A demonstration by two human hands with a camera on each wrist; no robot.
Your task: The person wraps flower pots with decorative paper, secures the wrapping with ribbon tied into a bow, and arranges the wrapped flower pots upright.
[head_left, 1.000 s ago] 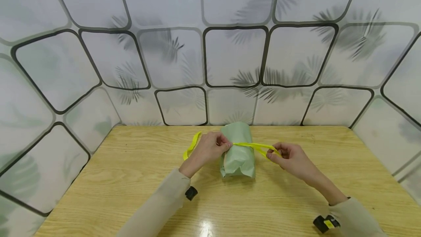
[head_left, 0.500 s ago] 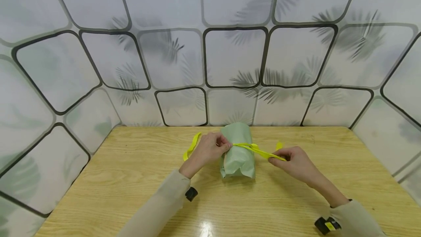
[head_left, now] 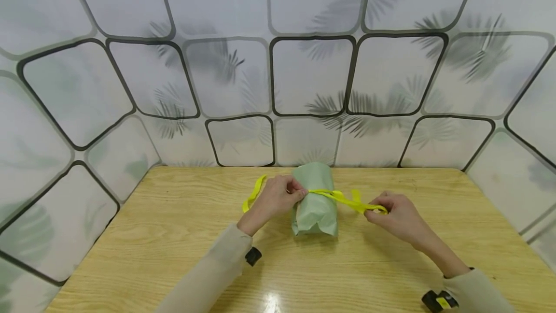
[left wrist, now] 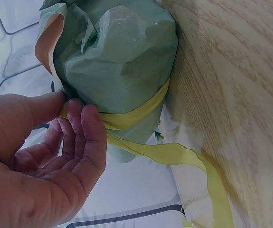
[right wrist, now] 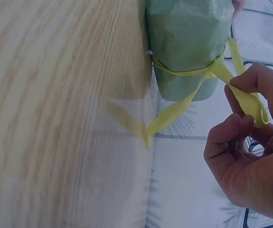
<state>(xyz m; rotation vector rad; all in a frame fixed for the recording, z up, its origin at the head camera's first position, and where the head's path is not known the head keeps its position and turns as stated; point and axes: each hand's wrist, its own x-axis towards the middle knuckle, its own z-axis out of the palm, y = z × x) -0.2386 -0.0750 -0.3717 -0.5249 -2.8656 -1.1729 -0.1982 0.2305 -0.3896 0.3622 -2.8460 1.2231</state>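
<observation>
A bundle wrapped in pale green paper (head_left: 316, 219) lies near the table's far edge, creased at its near end. Around it runs a yellow ribbon (head_left: 323, 192), also seen in the left wrist view as a flat yellow band (left wrist: 136, 114). At the bundle's left side, my left hand (head_left: 275, 197) pinches the ribbon between thumb and fingertips against the paper; one ribbon tail (left wrist: 174, 152) trails away from it. To the right of the bundle, my right hand (head_left: 397, 216) pinches a folded loop of ribbon (right wrist: 252, 107). Another ribbon end (right wrist: 172, 116) hangs down onto the tabletop.
The wooden table (head_left: 173, 235) reaches to a patterned fabric backdrop (head_left: 310, 76) that rises behind it and at both sides. Small black devices (head_left: 253, 256) sit at the cuffs of both sleeves.
My right hand has drawn the ribbon rightward and slightly toward me, changing its hold to a folded loop. A loose end now stands up beside the bundle. My left hand stays in place.
</observation>
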